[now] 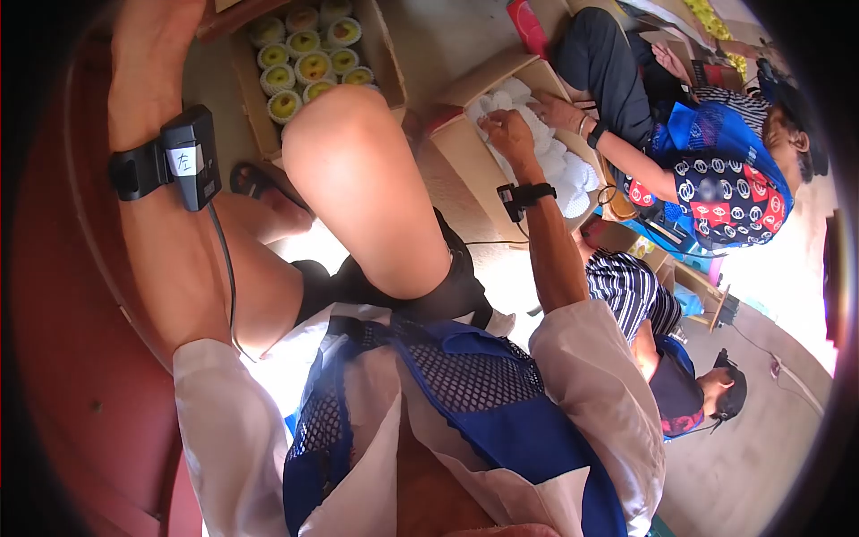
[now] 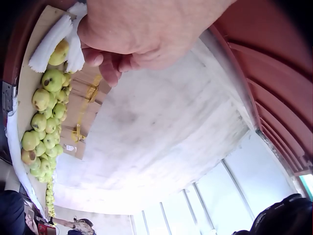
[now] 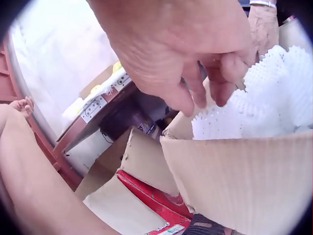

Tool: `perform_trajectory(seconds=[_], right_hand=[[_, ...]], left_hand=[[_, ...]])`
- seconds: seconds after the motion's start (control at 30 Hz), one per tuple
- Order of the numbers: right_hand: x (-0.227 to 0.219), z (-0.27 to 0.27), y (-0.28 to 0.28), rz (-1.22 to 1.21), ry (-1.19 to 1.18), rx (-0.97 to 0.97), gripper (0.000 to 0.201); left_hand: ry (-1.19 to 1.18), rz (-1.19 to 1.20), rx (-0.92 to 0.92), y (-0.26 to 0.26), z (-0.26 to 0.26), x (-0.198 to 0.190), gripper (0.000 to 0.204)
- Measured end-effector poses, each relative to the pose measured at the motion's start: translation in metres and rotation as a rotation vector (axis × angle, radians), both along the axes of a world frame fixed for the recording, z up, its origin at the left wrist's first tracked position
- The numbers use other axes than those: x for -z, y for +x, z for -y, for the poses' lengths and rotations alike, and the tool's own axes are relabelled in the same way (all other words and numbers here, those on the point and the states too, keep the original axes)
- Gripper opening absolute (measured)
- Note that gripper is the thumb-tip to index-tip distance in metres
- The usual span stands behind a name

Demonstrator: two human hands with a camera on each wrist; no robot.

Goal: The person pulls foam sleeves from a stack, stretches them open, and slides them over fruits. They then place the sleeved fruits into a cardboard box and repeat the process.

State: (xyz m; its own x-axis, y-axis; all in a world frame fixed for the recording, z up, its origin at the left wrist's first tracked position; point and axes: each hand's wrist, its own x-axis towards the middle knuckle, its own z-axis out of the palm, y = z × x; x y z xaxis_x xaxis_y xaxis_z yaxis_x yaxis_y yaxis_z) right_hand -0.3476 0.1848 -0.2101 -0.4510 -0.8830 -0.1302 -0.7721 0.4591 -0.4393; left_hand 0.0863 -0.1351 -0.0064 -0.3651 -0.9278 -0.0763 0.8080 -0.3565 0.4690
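We see the right hand point(image 3: 190, 54) bend its fingers over white foam nets point(image 3: 269, 93) in a carton point(image 3: 239, 176); we cannot tell whether it pinches one. Another person's hand point(image 1: 560, 113) reaches into the same carton, so we judge knocked knuckles or tangled nets the likeliest trouble. The left hand point(image 2: 151, 29), fingers curled beside a fruit point(image 2: 59, 52) flanked by foam point(image 2: 49, 45), hides its hold from us; a careless brush could set the heaped green fruit point(image 2: 44, 134) rolling. A bent knee point(image 1: 331, 130) partly hides netted fruit point(image 1: 313, 67) in a box point(image 1: 388, 54), which a shifting leg could jolt.
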Motion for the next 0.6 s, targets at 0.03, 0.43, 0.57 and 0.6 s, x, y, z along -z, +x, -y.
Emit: perform_trajectory(seconds=[0.03, 0.43, 0.57, 0.6], right_hand=[[0.005, -0.002, -0.003, -0.021, 0.063, -0.016, 0.028], [-0.117, -0.006, 0.039, 0.777, -0.396, 0.318, 0.025], [-0.174, 0.03, 0.092, 0.799, -0.558, 0.188, 0.021], [-0.184, 0.038, 0.104, 0.792, -0.603, 0.152, 0.02]], left_hand=[[-0.209, 0.227, -0.124, -0.03, -0.05, -0.028, 0.014], [-0.483, 0.91, 0.313, -0.087, -0.114, -0.059, 0.012], [-0.607, 1.111, 0.699, -0.103, -0.133, -0.037, 0.046], [-0.554, 1.13, 0.744, -0.106, -0.137, -0.033, 0.052]])
